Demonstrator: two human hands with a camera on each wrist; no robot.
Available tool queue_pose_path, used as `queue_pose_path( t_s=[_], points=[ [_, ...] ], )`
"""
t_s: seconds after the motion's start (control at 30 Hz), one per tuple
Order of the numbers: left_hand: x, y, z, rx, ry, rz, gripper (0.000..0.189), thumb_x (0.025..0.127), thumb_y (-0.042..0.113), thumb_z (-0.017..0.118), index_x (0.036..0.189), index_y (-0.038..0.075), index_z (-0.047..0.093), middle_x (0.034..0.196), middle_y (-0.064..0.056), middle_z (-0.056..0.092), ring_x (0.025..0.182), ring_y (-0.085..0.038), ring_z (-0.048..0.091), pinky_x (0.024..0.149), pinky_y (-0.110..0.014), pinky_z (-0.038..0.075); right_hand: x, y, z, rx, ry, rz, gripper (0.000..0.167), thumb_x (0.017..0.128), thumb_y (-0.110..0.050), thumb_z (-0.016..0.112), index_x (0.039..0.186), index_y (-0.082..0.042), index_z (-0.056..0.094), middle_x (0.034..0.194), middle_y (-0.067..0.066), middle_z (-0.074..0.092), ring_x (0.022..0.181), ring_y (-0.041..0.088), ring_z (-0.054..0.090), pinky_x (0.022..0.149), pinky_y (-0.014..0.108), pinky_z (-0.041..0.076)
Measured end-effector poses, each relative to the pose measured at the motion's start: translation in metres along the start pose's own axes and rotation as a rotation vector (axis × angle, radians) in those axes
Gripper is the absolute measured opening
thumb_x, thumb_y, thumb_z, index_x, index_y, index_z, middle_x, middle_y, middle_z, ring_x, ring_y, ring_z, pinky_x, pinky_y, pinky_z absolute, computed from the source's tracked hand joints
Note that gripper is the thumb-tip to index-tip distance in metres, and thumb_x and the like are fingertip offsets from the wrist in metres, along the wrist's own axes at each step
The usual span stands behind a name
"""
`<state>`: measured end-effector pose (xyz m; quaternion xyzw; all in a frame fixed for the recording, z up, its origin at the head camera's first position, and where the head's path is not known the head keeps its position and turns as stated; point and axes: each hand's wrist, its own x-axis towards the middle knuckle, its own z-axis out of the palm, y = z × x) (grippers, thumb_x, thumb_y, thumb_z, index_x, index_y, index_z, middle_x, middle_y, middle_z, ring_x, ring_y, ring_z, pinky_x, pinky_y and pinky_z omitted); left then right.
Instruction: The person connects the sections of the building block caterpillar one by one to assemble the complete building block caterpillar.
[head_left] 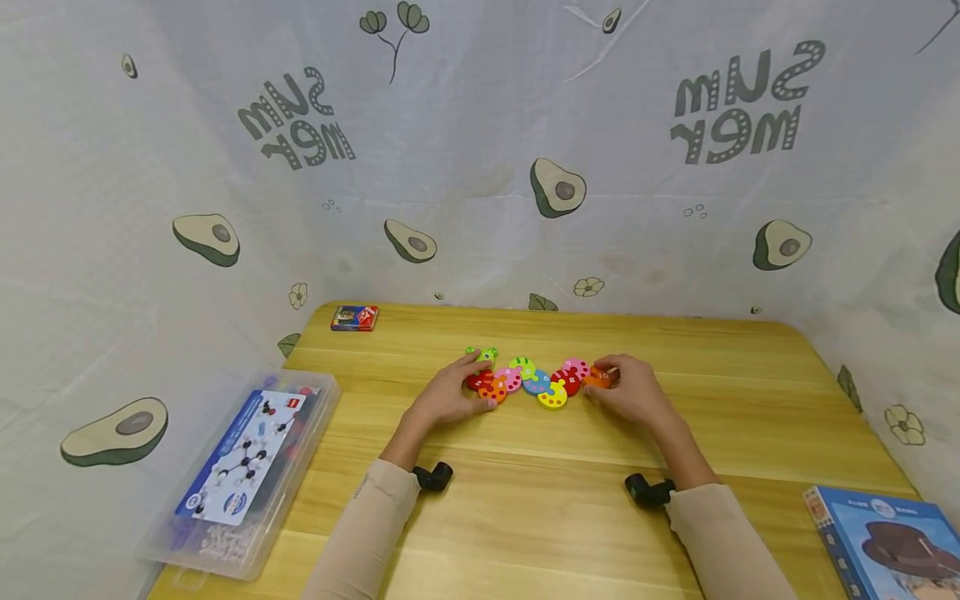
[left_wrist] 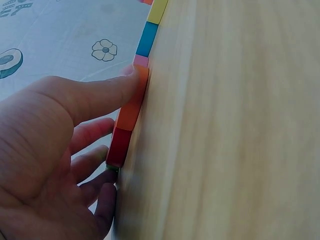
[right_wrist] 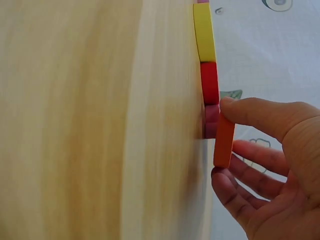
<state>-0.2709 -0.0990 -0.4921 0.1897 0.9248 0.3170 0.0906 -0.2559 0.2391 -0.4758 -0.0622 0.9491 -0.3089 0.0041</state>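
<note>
A row of colourful numbered caterpillar puzzle pieces lies on the table, from a green head (head_left: 483, 356) through a blue piece (head_left: 536, 382) and a yellow piece (head_left: 552, 397) to a pink piece (head_left: 577, 367). My left hand (head_left: 450, 392) holds the head end, its thumb against the edge of an orange piece (left_wrist: 133, 102) and its fingers round the far side by a red piece (left_wrist: 119, 147). At the other end, my right hand (head_left: 633, 389) pinches the orange piece marked 10 (right_wrist: 225, 142). That piece sits slightly higher than the pink one beside it.
A clear plastic case (head_left: 300, 479) with a molecule-model label stands at the left edge. A small card box (head_left: 355, 318) lies at the back left. On the front right is a blue box (head_left: 885, 533). A printed curtain (head_left: 480, 100) surrounds the table.
</note>
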Motion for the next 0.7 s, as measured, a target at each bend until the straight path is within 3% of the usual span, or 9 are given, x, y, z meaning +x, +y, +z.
queue_pose_path(
  t_s=[0.47,0.7],
  points=[
    [0.0012,-0.0025,0.0016,-0.008,-0.001,0.012,0.072,0.089,0.042,0.078,0.154,0.023,0.051,0.169,0.001,0.032,0.156,-0.033,0.029,0.124,-0.057,0.03,-0.0029,-0.0039,0.003,-0.031,-0.041,0.058,0.053,0.087,-0.032,0.082,0.122,0.005,0.066,0.117,0.022,0.067,0.099,0.032,0.06,0.092,0.051,0.054],
    [-0.0028,-0.0049,-0.0005,-0.017,0.011,0.011,0.073,0.089,0.042,0.079,0.153,0.022,0.052,0.169,-0.001,0.033,0.156,-0.034,0.029,0.124,-0.057,0.03,-0.0001,-0.0072,0.0057,-0.019,-0.078,0.079,0.057,0.086,-0.032,0.084,0.125,0.004,0.063,0.121,0.022,0.066,0.101,0.032,0.059,0.095,0.051,0.054]
  ],
)
